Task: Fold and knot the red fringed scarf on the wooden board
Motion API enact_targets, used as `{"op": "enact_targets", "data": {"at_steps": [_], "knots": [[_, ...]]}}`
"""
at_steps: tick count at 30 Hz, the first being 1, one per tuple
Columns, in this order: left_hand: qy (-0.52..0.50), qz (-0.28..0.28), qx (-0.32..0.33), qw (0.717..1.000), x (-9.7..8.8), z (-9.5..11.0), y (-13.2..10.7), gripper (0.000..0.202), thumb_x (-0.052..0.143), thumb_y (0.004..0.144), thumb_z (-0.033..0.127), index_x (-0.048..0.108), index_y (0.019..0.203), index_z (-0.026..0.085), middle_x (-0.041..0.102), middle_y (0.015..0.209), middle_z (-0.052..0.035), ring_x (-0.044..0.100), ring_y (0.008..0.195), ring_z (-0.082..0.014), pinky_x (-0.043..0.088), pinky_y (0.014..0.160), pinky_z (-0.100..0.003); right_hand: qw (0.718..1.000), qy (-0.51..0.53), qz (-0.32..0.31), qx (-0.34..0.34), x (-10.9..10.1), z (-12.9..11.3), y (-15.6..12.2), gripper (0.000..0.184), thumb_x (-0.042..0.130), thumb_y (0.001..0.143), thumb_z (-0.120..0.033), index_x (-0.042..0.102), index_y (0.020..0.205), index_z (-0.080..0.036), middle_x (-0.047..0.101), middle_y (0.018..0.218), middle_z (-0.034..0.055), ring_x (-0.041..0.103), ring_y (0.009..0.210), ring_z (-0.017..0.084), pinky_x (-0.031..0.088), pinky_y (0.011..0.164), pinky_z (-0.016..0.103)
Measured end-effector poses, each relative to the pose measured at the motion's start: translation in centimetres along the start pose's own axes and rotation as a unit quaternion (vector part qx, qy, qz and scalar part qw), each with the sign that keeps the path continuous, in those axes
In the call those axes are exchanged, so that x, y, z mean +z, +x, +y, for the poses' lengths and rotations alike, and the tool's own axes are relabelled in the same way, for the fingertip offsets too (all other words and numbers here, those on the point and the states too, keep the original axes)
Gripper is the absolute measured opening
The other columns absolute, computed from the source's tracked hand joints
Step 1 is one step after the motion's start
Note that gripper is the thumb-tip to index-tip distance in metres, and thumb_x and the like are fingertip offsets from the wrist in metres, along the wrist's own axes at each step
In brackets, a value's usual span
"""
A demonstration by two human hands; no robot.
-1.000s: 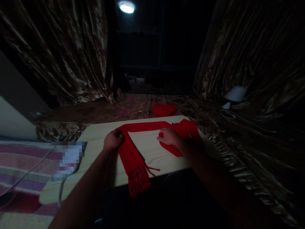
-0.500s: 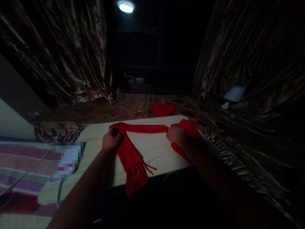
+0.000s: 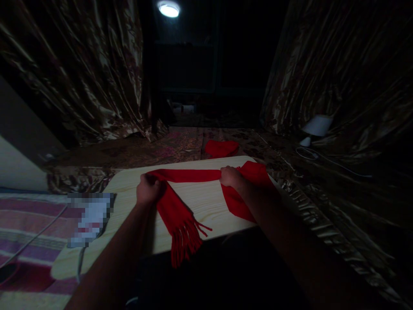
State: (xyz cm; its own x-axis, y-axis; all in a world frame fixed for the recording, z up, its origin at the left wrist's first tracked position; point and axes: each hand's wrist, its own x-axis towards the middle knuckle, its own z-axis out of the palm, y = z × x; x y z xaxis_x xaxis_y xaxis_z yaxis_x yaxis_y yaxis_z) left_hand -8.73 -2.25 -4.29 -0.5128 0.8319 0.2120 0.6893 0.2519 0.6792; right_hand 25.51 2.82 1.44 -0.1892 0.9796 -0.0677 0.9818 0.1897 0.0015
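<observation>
A long red scarf (image 3: pixel 189 175) lies stretched across a pale wooden board (image 3: pixel 206 206). My left hand (image 3: pixel 147 190) is closed on the scarf at its left bend, where a fringed end (image 3: pixel 182 241) runs down over the board's near edge. My right hand (image 3: pixel 229 177) is closed on the scarf at the right, with the bunched remainder (image 3: pixel 254 172) behind it and a flap of it below my wrist.
A second red cloth (image 3: pixel 222 148) lies on the patterned cover beyond the board. A blurred flat object (image 3: pixel 92 217) with a cable rests at the board's left edge. A white lamp (image 3: pixel 318 127) stands at the right. Shiny curtains hang on both sides.
My left hand has slid left and slightly away, drawing the scarf's bend with it. My right hand has moved up from the flap to grip the scarf's top band, which now lies straighter.
</observation>
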Motion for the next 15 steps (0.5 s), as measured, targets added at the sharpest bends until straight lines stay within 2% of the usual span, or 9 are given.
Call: {"op": "enact_targets", "data": {"at_steps": [3,5,7,10,12,15], "knots": [[0.000,0.003,-0.001,1.000,0.1,0.0,0.0,0.045,0.063,0.084,0.039,0.052,0.124,0.019,0.072,0.117,-0.0163,0.070,0.108,-0.0325,0.055,0.092,-0.042,1.000,0.000,0.002,-0.017,0.3,0.3,0.6,0.055,0.061,0.086,-0.019,0.057,0.140,-0.009,0.062,0.134,0.0261,0.063,0.122,0.032,0.049,0.100,0.039],[-0.005,0.004,0.003,1.000,0.1,-0.1,0.0,0.046,0.062,0.084,0.038,0.052,0.125,0.019,0.072,0.117,-0.0155,0.070,0.108,-0.0314,0.055,0.092,-0.041,0.999,0.031,-0.012,-0.008,0.6,0.4,1.1,0.057,0.061,0.086,-0.018,0.055,0.142,-0.010,0.063,0.135,0.0249,0.064,0.121,0.031,0.050,0.097,0.036],[-0.013,0.003,0.009,1.000,0.1,-0.2,0.0,0.050,0.062,0.084,0.037,0.051,0.129,0.019,0.072,0.118,-0.0144,0.070,0.108,-0.0307,0.055,0.093,-0.041,0.998,0.063,-0.030,-0.001,0.9,0.5,1.4,0.045,0.061,0.087,-0.020,0.064,0.131,-0.011,0.068,0.128,0.0223,0.067,0.115,0.029,0.051,0.093,0.032],[-0.016,0.022,0.046,0.999,0.0,-0.3,0.0,0.062,0.062,0.083,0.037,0.046,0.140,0.019,0.070,0.124,-0.0145,0.067,0.113,-0.0306,0.053,0.097,-0.041,0.985,0.175,-0.005,-0.003,0.9,0.4,1.6,0.030,0.060,0.087,-0.021,0.071,0.114,-0.015,0.074,0.118,0.0149,0.071,0.105,0.024,0.052,0.086,0.026],[0.002,0.048,0.089,0.995,-0.1,-0.3,0.0,0.071,0.063,0.081,0.037,0.042,0.147,0.017,0.065,0.132,-0.0163,0.063,0.121,-0.0319,0.051,0.102,-0.042,0.949,0.313,0.021,-0.016,0.6,0.2,1.4,0.031,0.057,0.088,-0.018,0.069,0.116,-0.017,0.075,0.116,0.0094,0.072,0.099,0.019,0.053,0.083,0.023],[0.055,0.060,0.142,0.987,-0.1,-0.2,-0.2,0.079,0.064,0.080,0.037,0.040,0.152,0.015,0.055,0.145,-0.0186,0.051,0.135,-0.0347,0.043,0.112,-0.044,0.877,0.478,0.045,-0.036,-0.5,-0.2,0.9,0.034,0.051,0.088,-0.017,0.064,0.119,-0.017,0.075,0.114,0.0065,0.072,0.091,0.016,0.054,0.077,0.023]]}}
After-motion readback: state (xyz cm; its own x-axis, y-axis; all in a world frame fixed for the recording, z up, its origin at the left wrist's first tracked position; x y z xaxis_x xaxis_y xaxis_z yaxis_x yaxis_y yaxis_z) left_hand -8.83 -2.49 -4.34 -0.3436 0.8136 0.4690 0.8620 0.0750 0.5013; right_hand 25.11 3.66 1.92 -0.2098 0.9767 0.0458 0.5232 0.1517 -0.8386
